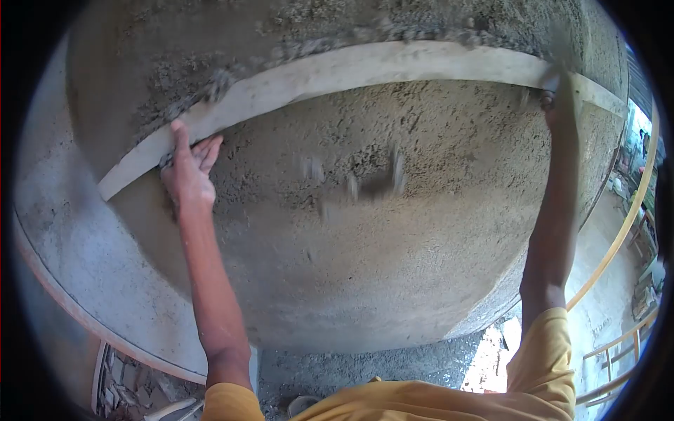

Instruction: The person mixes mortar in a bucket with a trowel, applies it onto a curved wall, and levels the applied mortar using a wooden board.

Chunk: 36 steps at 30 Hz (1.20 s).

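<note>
A long, pale plastering straightedge (393,63) lies across the wet mortar wall (351,259), looking curved through the wide lens. Near its left end, my left hand (191,168) holds its lower edge, thumb in front and the other fingers partly hidden beneath. At the right end my right hand (560,102) is closed around the straightedge, blurred by motion. Loose wet mortar (210,88) is heaped along the upper edge. Below the middle, blurred bits of mortar (375,179) appear to be dropping in front of the wall.
A smoother grey wall surface (77,189) borders the mortar on the left. Rubble (137,386) lies at the lower left. On the right stand a curved-looking yellowish pole (625,231) and wooden rails (618,351). Grey ground (365,372) shows at the wall's foot.
</note>
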### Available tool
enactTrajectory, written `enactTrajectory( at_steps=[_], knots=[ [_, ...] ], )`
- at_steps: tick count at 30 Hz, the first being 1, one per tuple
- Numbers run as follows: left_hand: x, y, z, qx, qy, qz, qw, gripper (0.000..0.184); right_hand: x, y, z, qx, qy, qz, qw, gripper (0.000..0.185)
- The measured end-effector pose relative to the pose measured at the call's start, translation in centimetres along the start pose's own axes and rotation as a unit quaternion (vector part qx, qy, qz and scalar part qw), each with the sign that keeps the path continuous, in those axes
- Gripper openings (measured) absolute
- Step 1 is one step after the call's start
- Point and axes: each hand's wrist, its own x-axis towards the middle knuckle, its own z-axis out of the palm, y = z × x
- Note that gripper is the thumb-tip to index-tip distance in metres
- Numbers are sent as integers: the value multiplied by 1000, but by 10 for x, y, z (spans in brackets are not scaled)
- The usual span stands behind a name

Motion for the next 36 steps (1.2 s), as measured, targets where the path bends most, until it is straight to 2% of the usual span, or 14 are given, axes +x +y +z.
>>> enactTrajectory(
  at_steps=[1,3,4,7,9,12,16,18,20,22,24,27,33,36],
  knots=[
    [12,-5,-9,30,-1,23,999,79,-26,-6,6,18,14,45,999,72],
    [20,13,25,19,-33,54,998,74,37,-6,6,-16,-3,-87,996,75],
    [23,23,41,22,-45,61,997,71,92,-1,-4,-154,-28,-260,953,72],
    [32,43,99,-73,-41,54,995,63,218,-12,-38,-401,-58,-648,645,68],
    [25,48,107,-68,-39,52,996,61,207,-14,-37,-382,-106,-610,686,69],
    [23,39,75,-32,-13,12,999,62,134,-5,-22,-124,-87,-255,955,66],
    [26,19,31,-4,-6,15,1000,69,19,-34,7,-8,-55,-1,998,62],
    [51,23,29,14,-79,33,996,72,49,-30,6,-190,-15,-184,964,59],
    [56,62,77,6,-97,54,994,78,149,-17,-1,-540,24,-454,708,57],
    [66,80,109,-1,-100,51,994,81,195,-32,6,-363,-66,-479,797,55],
    [66,89,122,-19,-80,46,996,80,190,-40,24,-191,-104,-337,916,56],
    [53,78,96,-28,-63,44,997,76,129,-34,31,-54,-57,-183,980,58],
    [59,64,61,7,-59,47,997,64,60,-51,41,32,-18,-40,999,59],
    [78,91,118,-21,-104,60,993,77,161,-79,44,-141,-77,-217,963,59]
  ],
)
